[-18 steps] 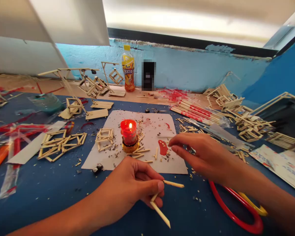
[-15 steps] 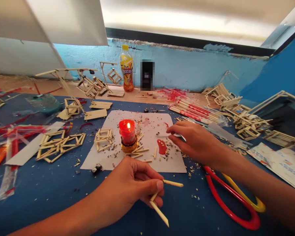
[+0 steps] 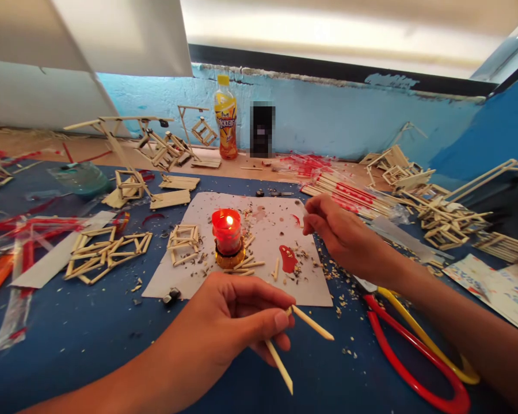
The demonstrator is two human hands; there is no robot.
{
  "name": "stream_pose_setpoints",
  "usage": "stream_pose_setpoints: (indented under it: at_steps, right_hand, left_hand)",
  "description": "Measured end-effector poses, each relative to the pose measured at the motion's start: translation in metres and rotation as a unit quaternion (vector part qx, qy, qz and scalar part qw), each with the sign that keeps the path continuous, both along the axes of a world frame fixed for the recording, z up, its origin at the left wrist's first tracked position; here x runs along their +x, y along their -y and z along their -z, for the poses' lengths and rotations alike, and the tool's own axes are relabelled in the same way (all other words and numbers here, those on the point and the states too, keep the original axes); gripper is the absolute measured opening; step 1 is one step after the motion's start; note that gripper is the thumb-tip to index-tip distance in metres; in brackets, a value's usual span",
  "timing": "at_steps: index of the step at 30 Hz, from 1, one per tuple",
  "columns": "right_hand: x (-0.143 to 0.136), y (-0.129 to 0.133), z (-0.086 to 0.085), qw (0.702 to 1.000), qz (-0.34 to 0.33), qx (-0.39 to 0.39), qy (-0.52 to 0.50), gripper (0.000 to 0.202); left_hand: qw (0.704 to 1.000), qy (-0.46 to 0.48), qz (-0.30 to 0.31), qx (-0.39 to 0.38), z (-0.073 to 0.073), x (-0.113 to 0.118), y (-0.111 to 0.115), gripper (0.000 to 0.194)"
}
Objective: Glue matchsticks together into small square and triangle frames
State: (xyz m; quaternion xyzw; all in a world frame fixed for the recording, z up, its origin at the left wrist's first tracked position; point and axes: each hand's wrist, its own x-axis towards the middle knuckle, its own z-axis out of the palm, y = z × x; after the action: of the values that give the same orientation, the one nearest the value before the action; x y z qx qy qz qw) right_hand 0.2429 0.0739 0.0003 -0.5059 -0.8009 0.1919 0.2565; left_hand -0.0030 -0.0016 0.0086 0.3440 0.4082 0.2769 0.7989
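Pale blue wall point(image 3: 306, 126) backs the blue table point(image 3: 69, 328), with a bottle point(image 3: 227, 126) standing upright near it. On the table lies a paper point(image 3: 168, 284) strewn with dark crumbs, and on that a lit candle point(image 3: 227, 230) sits in a gold base. Red wax point(image 3: 289, 260) has a patch on the paper (bits of wood are stuck in it). Left hand point(image 3: 228, 322), in front of the candle, pinches thin sticks point(image 3: 313, 323) between thumb and fingers, above the table's near side. Two poke out, towards the right and downwards; whether they join is hidden behind the fingers. Right hand point(image 3: 339, 236) hangs by the paper's right edge, thumb and forefinger close together; I cannot tell if they grip anything. Scissors point(image 3: 408, 374) lie partly beneath its forearm.
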Motion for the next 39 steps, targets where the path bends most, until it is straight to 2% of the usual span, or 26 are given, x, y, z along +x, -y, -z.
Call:
stream_pose_setpoints:
  at_steps: [2, 4, 6, 8, 10, 12, 18, 23, 26, 31, 39]
  right_hand:
    - [-0.004, 0.008, -0.009, 0.999, 0.012, -0.004, -0.044, 0.01]
    - [-0.008, 0.022, -0.019, 0.997, -0.007, -0.043, -0.07, 0.019]
    - [-0.011, 0.039, -0.03, 0.983, -0.069, -0.15, -0.079, 0.034]
    - [-0.014, 0.056, -0.038, 0.963, -0.096, -0.244, -0.064, 0.037]
    - [-0.016, 0.067, -0.041, 0.961, -0.088, -0.259, -0.037, 0.035]
    - [-0.018, 0.072, -0.041, 0.967, -0.077, -0.241, -0.021, 0.032]
    - [-0.016, 0.062, -0.031, 0.957, -0.114, -0.241, -0.113, 0.032]
    - [-0.014, 0.052, -0.029, 0.902, -0.125, -0.353, -0.213, 0.025]
    - [-0.014, 0.048, -0.027, 0.877, -0.121, -0.386, -0.259, 0.025]
    - [-0.015, 0.044, -0.022, 0.859, -0.122, -0.403, -0.29, 0.028]
    - [-0.017, 0.038, -0.017, 0.835, -0.166, -0.425, -0.308, 0.037]
  left_hand:
    - [1.0, -0.005, -0.011, 0.01, -0.001, 0.0, 0.0, 0.018]
    - [0.999, -0.018, -0.027, 0.021, -0.002, 0.0, 0.0, 0.017]
    - [0.998, -0.032, -0.042, 0.038, -0.003, 0.0, 0.0, 0.017]
    - [0.996, -0.046, -0.051, 0.064, -0.004, 0.001, 0.0, 0.016]
    - [0.993, -0.058, -0.053, 0.084, -0.006, 0.0, 0.001, 0.013]
    - [0.991, -0.068, -0.056, 0.097, -0.007, 0.0, 0.003, 0.011]
    - [0.987, -0.09, -0.046, 0.126, -0.006, -0.004, 0.005, 0.007]
    - [0.994, -0.046, -0.039, 0.093, -0.004, -0.004, 0.002, 0.008]
    - [0.997, -0.023, -0.033, 0.068, -0.003, -0.004, 0.001, 0.008]
    - [0.998, 0.036, -0.019, 0.04, 0.0, -0.005, 0.001, 0.007]
    - [0.996, 0.092, -0.016, 0.009, 0.002, -0.003, -0.002, 0.014]
